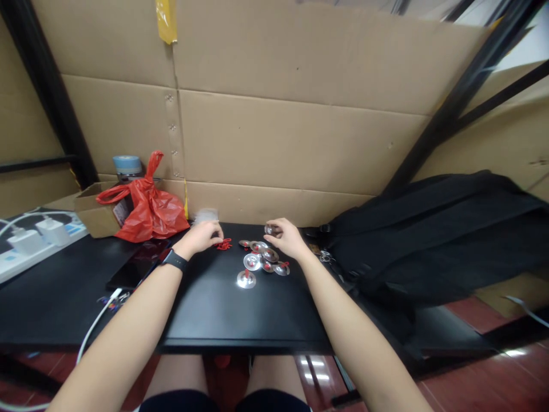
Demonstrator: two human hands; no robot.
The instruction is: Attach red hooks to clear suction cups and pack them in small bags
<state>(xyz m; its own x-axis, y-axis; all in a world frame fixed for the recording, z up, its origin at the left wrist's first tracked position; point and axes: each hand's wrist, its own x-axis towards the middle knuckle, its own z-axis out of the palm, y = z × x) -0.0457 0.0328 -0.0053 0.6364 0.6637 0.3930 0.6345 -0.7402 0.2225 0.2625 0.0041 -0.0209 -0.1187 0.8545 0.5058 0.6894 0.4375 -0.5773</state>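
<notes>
My left hand [203, 236], a dark watch on its wrist, has its thumb and fingers pinched at the edge of a small heap of red cords [225, 245]. Held between the thumb and fingers of my right hand [290, 237] is a small shiny metal finger cymbal [270, 230], raised a little over the table. Between the hands lies a loose cluster of finger cymbals [269, 255], several overlapping, some with red cord loops. One finger cymbal [246, 280] lies nearer to me, apart from the cluster, a red loop standing at its centre.
The black table [240, 320] backs onto a cardboard wall [274, 143]. To the left are a red plastic bag [150, 209], a cardboard box [96, 209], a phone [137, 266] with a white cable and a power strip [38, 246]. A black backpack [441, 234] fills the right side.
</notes>
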